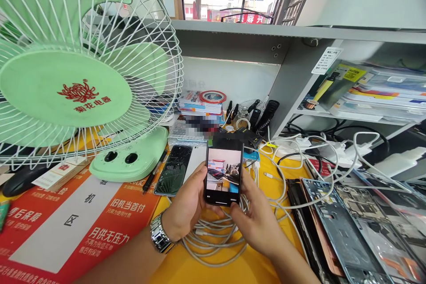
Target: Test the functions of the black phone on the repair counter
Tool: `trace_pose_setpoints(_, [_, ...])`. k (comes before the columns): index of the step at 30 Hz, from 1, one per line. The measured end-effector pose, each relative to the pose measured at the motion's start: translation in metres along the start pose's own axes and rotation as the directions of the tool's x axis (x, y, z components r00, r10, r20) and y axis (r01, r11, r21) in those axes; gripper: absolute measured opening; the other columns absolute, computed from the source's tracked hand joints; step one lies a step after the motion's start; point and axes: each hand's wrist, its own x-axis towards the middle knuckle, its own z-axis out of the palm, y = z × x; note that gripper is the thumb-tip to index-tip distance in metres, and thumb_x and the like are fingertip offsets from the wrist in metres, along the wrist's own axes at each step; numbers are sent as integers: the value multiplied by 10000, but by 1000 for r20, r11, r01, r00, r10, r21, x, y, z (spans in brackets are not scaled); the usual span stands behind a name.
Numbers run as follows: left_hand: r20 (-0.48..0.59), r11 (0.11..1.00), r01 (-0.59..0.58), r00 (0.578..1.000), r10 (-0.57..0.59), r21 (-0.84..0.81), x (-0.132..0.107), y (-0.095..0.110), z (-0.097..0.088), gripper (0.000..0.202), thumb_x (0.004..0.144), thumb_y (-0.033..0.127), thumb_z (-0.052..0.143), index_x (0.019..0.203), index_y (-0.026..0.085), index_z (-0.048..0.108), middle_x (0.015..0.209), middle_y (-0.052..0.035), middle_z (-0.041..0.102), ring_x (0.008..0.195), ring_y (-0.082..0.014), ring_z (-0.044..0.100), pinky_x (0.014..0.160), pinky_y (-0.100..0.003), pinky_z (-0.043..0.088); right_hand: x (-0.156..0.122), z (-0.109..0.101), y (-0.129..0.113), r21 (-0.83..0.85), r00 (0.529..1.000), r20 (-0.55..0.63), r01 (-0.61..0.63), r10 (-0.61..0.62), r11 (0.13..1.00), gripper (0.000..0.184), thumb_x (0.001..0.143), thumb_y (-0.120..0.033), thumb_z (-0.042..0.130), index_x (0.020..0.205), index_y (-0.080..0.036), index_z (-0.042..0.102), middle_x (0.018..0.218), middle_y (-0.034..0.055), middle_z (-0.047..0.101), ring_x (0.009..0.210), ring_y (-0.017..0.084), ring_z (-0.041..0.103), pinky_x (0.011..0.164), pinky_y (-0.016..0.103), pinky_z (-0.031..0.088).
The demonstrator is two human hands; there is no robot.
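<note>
A black smartphone (223,171) is held upright between my two hands, its lit screen showing a picture of the desk items behind it. My left hand (188,202) wraps around the phone's left edge, with a metal-band watch (161,233) on that wrist. On the right edge, my right hand (254,213) grips the phone, its thumb at the lower right corner of the screen. Coils of white cable (216,242) lie on the yellow desk mat beneath both hands. Left of the phone rests another phone with a cracked dark screen (174,171).
A green table fan (66,88) fills the left side, its base (129,155) near a cigarette box (61,173). Dismantled phone parts (336,226) spread at right. White chargers and cables (333,153) tangle under a grey shelf (293,93). Red tape (213,96) tops stacked boxes.
</note>
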Motion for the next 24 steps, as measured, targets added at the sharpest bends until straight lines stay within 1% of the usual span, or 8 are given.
trace_pose_setpoints(4, [1,1000,7,1000,-7,-3,0,0,0,479,944,477,412,1341,220,491,963,-92,687,528,-155,603,472,-287,538,0,0,0,8,1000,8,1,-1,1000,807,710,25,466,1460,-227,307,1389,65,524,1262,233,509,1063,379,415])
trace_pose_setpoints(8, [-8,1000,6,1000,-6,-7,0,0,0,471,941,471,426,1339,227,491,971,-90,682,572,-167,615,474,-284,542,1,0,1,-1,1000,7,-8,8,1000,794,723,24,467,1460,-223,307,1369,66,537,1245,223,521,1059,357,417])
trace_pose_setpoints(12, [-9,1000,1,1000,-1,1,0,0,1,468,943,467,419,1336,223,487,984,-91,678,568,-166,605,459,-289,542,0,0,1,-24,1000,-1,-7,7,1000,788,727,21,471,1459,-222,309,1364,67,540,1258,226,511,1066,354,410])
trace_pose_setpoints(19, [3,1000,4,1000,-4,-5,0,-1,-1,490,940,470,429,1372,242,464,1069,-111,659,718,-213,637,465,-274,533,1,0,0,-65,1000,-15,3,-4,998,780,718,13,478,1447,-224,334,1342,71,567,1226,243,545,1038,377,444])
trace_pose_setpoints(21, [2,1000,3,1000,-3,-4,0,-1,-1,496,935,476,440,1377,252,462,1070,-105,665,707,-210,640,465,-271,531,1,-1,0,-70,1000,-19,2,-3,998,772,720,6,484,1444,-222,341,1338,74,570,1220,249,550,1025,380,457])
trace_pose_setpoints(24, [-8,1000,-2,1000,2,21,-1,0,0,471,945,472,417,1358,255,483,1017,-66,687,604,-172,624,469,-274,534,1,-1,-1,-74,1000,-19,2,-3,997,775,724,-2,489,1445,-244,342,1330,61,576,1222,255,550,1011,372,471])
